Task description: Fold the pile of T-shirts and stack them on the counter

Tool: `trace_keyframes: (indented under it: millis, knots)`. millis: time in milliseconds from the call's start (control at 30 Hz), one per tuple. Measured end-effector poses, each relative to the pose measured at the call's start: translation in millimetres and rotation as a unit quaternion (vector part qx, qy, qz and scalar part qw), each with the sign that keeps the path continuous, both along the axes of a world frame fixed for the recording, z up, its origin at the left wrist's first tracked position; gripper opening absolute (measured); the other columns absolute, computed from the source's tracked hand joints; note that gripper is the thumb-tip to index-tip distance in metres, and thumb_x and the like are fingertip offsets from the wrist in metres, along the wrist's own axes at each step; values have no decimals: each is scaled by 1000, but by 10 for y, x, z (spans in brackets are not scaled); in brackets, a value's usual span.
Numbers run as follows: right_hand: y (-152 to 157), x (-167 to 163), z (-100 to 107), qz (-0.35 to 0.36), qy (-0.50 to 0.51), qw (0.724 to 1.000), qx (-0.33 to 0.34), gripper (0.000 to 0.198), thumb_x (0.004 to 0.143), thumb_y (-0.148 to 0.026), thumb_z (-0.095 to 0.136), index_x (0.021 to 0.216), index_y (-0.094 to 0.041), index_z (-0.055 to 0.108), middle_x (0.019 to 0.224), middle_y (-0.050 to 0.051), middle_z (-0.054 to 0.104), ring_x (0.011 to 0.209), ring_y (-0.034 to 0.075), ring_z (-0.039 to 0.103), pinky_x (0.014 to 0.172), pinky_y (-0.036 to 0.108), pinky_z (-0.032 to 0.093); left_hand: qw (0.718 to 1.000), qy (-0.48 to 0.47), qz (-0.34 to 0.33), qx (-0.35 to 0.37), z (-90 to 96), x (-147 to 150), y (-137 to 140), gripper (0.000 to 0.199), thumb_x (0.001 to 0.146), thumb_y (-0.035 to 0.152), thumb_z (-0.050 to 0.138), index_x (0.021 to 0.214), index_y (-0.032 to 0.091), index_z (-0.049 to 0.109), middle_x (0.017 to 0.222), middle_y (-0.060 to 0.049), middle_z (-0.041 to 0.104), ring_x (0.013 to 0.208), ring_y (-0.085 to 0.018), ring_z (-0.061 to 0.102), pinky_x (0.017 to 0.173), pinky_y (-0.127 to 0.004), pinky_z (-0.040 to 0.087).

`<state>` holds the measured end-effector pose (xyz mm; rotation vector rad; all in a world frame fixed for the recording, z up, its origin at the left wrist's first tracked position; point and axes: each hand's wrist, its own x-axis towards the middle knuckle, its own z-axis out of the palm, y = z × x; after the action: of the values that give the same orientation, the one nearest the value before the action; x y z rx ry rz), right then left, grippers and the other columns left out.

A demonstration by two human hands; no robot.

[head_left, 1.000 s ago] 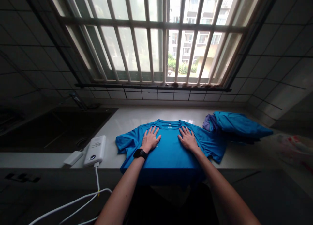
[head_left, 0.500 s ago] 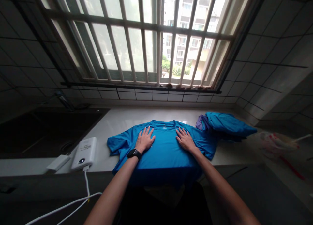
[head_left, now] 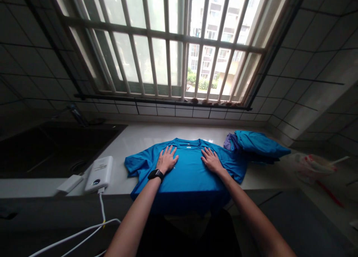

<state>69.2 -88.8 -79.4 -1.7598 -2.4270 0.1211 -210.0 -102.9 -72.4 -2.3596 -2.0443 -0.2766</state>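
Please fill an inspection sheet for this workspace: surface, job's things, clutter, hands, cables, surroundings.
Surface: pale countertop beside a dark sink.
Job's things: blue T-shirt spread out, collar on far side, lower part over front edge.
Clutter: white device and small white block, left; blue and purple cloth bundle, right.
Hands: left hand and right hand palm-down on the shirt.
Cables: white cable plugged into the device, hanging down.
Surroundings: barred window, tiled walls.

Smooth cloth shirt (head_left: 192, 171), glossy countertop (head_left: 137, 137), smooth plastic power bank (head_left: 101, 169)

One outspread shirt (head_left: 190, 171); one wristwatch (head_left: 156, 174); one faucet (head_left: 78, 116)
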Motion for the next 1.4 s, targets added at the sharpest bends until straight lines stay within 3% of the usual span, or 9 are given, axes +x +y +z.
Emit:
trace_keyframes:
  millis: [167, 300, 400, 500, 700, 867, 1000, 1200, 1400]
  knots:
    - [-146, 340, 33, -34, 163, 981, 96, 52, 104, -34, 29, 149, -19, 50, 154, 12, 51, 142, 25, 47, 116, 46, 39, 1000, 6, -4, -7, -11, -12, 19, 58, 100, 37, 38, 155, 21, 44, 166, -9, 34, 155, -28, 28, 124, -47, 24]
    - [-399, 1037, -18, -243, 234, 925, 174, 44, 98, -31, 35, 126, -13, 63, 124, 19, 68, 114, 28, 67, 101, 41, 51, 1000, 2, 7, -6, -35, 13, 57, 59, 100, 40, 36, 156, 22, 43, 166, -10, 33, 154, -29, 28, 124, -50, 25]
    - [-546, 1502, -57, -401, 186, 887, 137, 37, 92, -34, 48, 110, -9, 68, 110, 24, 71, 108, 33, 69, 96, 42, 52, 1000, -5, 6, 3, -61, 23, 80, 59, 100, 40, 36, 155, 21, 45, 166, -10, 34, 154, -30, 28, 123, -51, 25]
    - [-590, 1696, -53, -455, 140, 878, 56, 46, 88, -50, 58, 101, -8, 72, 106, 28, 72, 107, 38, 70, 91, 44, 53, 1000, -3, 4, 8, -85, 22, 98, 59, 99, 39, 35, 155, 19, 45, 166, -11, 34, 154, -31, 29, 123, -52, 25]
    - [-507, 1554, 64, -392, 212, 894, 44, 22, 78, -38, 68, 81, -17, 68, 98, 21, 75, 108, 36, 69, 90, 38, 51, 1000, 11, 8, -1, -107, 17, 111, 60, 100, 38, 34, 155, 17, 44, 166, -12, 33, 154, -31, 28, 123, -52, 24]
    - [-337, 1318, 228, -362, 303, 877, 88, 18, 82, -40, 52, 73, -24, 54, 77, 8, 69, 82, 26, 70, 75, 34, 53, 1000, 14, 1, 18, -122, -1, 112, 59, 100, 38, 36, 154, 20, 45, 165, -10, 35, 154, -30, 30, 123, -50, 25]
    - [-222, 951, 564, -229, 400, 879, 118, 28, 81, -50, 58, 74, -25, 47, 73, 2, 63, 73, 21, 64, 72, 33, 54, 1000, 6, 4, 18, -136, -2, 130, 58, 99, 39, 36, 155, 22, 45, 164, -10, 37, 154, -30, 30, 123, -51, 27]
    - [-415, 433, 993, 33, 565, 817, -106, 46, 91, -60, 58, 120, -26, 50, 114, 9, 71, 88, 20, 72, 73, 35, 60, 1000, 15, 3, 10, -101, 8, 96, 59, 100, 39, 36, 155, 21, 44, 165, -10, 35, 154, -29, 29, 123, -50, 26]
    - [-380, 395, 698, 47, 378, 923, -65, 28, 96, -35, 52, 117, -20, 64, 122, 12, 71, 111, 24, 69, 94, 41, 58, 1000, 10, 1, 3, 1, 16, 8, 59, 101, 40, 33, 156, 22, 43, 166, -8, 34, 155, -28, 27, 125, -48, 24]
